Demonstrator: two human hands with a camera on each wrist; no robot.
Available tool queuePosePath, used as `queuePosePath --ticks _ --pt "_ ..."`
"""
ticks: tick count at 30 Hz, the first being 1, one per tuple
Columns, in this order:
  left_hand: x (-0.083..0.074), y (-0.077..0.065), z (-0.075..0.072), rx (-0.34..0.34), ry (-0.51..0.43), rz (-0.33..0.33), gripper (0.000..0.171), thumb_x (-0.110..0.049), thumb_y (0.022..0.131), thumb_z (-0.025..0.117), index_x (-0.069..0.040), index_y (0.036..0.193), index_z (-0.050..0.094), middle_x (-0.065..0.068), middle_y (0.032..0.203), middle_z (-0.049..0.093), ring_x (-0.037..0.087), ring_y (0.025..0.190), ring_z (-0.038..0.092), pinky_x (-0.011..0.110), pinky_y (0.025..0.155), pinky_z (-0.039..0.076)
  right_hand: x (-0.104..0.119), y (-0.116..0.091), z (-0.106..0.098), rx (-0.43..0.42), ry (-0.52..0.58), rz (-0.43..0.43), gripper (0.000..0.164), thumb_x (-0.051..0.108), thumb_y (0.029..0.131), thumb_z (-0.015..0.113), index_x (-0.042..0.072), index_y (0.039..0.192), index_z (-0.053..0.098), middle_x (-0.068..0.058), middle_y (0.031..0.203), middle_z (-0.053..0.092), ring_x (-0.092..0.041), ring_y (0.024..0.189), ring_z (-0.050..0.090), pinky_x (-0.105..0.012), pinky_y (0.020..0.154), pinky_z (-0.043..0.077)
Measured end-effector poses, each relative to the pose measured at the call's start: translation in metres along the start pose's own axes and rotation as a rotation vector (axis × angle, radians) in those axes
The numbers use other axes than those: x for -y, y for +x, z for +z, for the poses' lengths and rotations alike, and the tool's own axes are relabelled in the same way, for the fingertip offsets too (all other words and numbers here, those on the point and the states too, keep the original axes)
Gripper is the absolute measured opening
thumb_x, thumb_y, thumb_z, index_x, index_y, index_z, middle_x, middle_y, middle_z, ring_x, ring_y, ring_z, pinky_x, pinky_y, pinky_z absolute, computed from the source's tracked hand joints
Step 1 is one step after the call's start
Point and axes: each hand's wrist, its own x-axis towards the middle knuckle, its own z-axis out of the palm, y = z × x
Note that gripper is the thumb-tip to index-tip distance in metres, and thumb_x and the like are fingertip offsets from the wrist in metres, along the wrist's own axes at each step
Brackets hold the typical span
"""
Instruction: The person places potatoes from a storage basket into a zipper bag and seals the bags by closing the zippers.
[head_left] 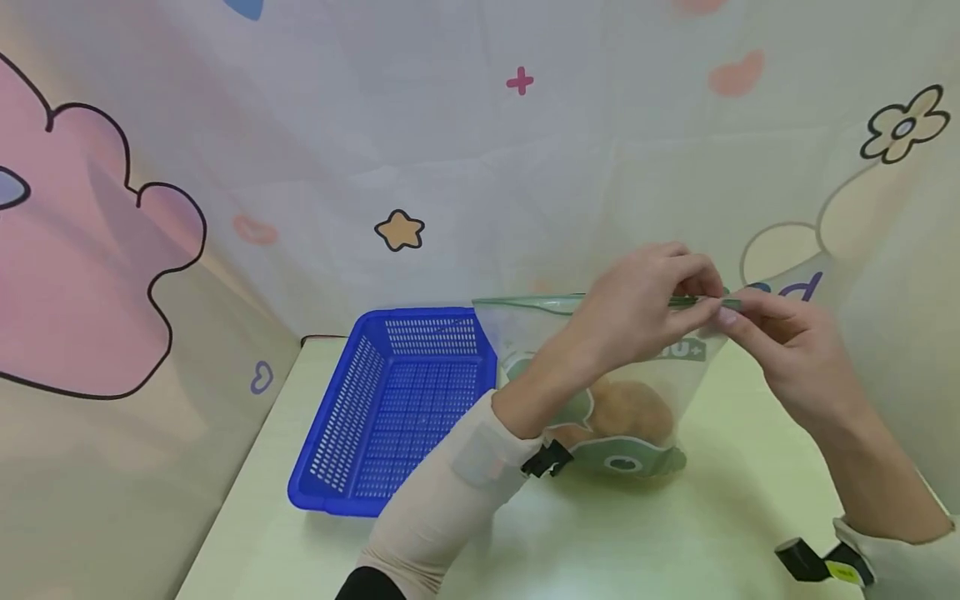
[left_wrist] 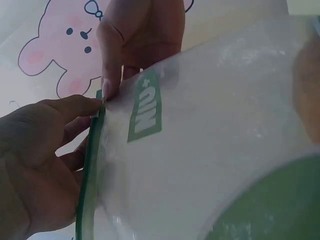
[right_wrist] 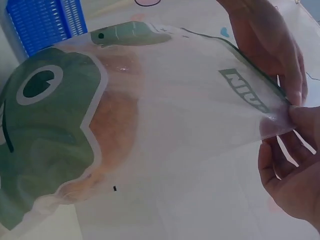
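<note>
A clear zip-lock bag [head_left: 693,387] with green prints stands on the table, its green-edged top pulled straight across. Round brown items [head_left: 633,408] lie at its bottom; their kind is unclear through the film. My left hand [head_left: 637,308] pinches the green zip strip [left_wrist: 89,165] near the bag's right corner. Right beside it, my right hand [head_left: 795,350] grips that corner between thumb and fingers. In the right wrist view the thumbs nearly meet at the corner, and the bag [right_wrist: 200,100] stretches away with the brown items [right_wrist: 117,125] at its far end.
A blue plastic basket [head_left: 330,450] with perforated walls stands directly left of the bag, partly behind my left forearm. Both stand on a pale table [head_left: 247,517]. A printed cloth [head_left: 450,150] hangs behind and at the sides.
</note>
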Motion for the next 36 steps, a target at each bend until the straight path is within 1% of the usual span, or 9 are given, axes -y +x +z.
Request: queuePosePath --ticks 2,5,8,12,17,20,25,29,36 --pt "0.002 -0.005 -0.001 0.001 0.023 0.016 0.009 -0.026 0.104 0.069 -0.020 0.107 0.075 -0.012 0.102 0.065 0.001 0.096 0.058 0.008 0.081 0.043 0.001 -0.002 -0.003 0.015 0.006 -0.008 0.014 -0.019 0.100 0.056 -0.021 0.108 0.067 -0.009 0.097 0.076 -0.015 0.095 0.067 -0.019 0.093 0.052" --pt "0.008 -0.014 -0.004 -0.003 0.041 0.028 0.008 -0.024 0.104 0.069 -0.019 0.106 0.075 -0.012 0.100 0.064 0.001 0.093 0.058 0.009 0.080 0.043 0.002 -0.006 -0.006 -0.024 -0.028 0.001 0.012 -0.018 0.098 0.060 -0.021 0.107 0.068 -0.008 0.096 0.075 -0.014 0.092 0.068 -0.017 0.091 0.054" --pt "0.016 -0.026 -0.008 -0.006 0.020 0.000 0.006 -0.022 0.103 0.069 -0.019 0.105 0.074 -0.013 0.100 0.063 0.000 0.093 0.058 0.009 0.081 0.044 0.003 -0.010 -0.009 -0.058 -0.024 0.018 0.013 -0.018 0.098 0.062 -0.021 0.109 0.068 -0.008 0.095 0.076 -0.014 0.091 0.069 -0.016 0.092 0.054" --pt "0.028 -0.046 -0.015 -0.011 -0.006 -0.051 0.005 -0.021 0.103 0.070 -0.018 0.105 0.074 -0.010 0.102 0.065 0.003 0.095 0.059 0.012 0.083 0.046 0.000 -0.016 -0.015 -0.094 0.083 0.035 0.015 -0.018 0.099 0.058 -0.022 0.112 0.065 -0.010 0.097 0.079 -0.015 0.093 0.073 -0.018 0.093 0.055" --pt "0.047 -0.071 -0.031 -0.024 -0.031 -0.114 0.004 -0.018 0.102 0.072 -0.015 0.105 0.074 -0.005 0.106 0.067 0.008 0.097 0.062 0.015 0.086 0.049 -0.003 -0.020 -0.026 -0.183 0.152 0.019 0.016 -0.016 0.102 0.055 -0.022 0.113 0.064 -0.009 0.096 0.080 -0.016 0.091 0.073 -0.020 0.092 0.053" --pt "0.059 -0.083 -0.040 -0.046 -0.084 -0.119 0.004 -0.014 0.100 0.074 -0.013 0.104 0.075 -0.003 0.105 0.068 0.010 0.097 0.063 0.018 0.086 0.051 -0.002 -0.020 -0.031 -0.199 0.159 0.017 0.017 -0.016 0.102 0.055 -0.022 0.114 0.065 -0.009 0.095 0.080 -0.016 0.090 0.072 -0.020 0.092 0.052" --pt "0.073 -0.096 -0.044 -0.086 -0.155 -0.083 0.004 -0.010 0.099 0.073 -0.010 0.103 0.075 -0.002 0.103 0.068 0.011 0.095 0.063 0.019 0.088 0.053 0.000 -0.016 -0.032 -0.170 0.188 -0.006 0.018 -0.018 0.102 0.053 -0.024 0.114 0.063 -0.012 0.094 0.080 -0.017 0.092 0.071 -0.020 0.087 0.055" --pt "0.081 -0.104 -0.046 -0.104 -0.183 -0.098 0.005 -0.009 0.098 0.074 -0.010 0.103 0.075 -0.001 0.102 0.068 0.010 0.092 0.063 0.019 0.086 0.055 0.000 -0.013 -0.027 -0.201 0.163 -0.013 0.016 -0.016 0.101 0.055 -0.024 0.111 0.064 -0.010 0.092 0.080 -0.017 0.088 0.070 -0.020 0.084 0.055" --pt "0.088 -0.115 -0.054 -0.091 -0.190 -0.122 0.006 -0.009 0.099 0.074 -0.008 0.104 0.075 0.000 0.102 0.068 0.010 0.090 0.064 0.021 0.082 0.057 -0.004 -0.011 -0.024 -0.261 0.143 -0.002 0.015 -0.011 0.102 0.059 -0.024 0.105 0.065 -0.007 0.089 0.079 -0.015 0.085 0.068 -0.019 0.085 0.054"
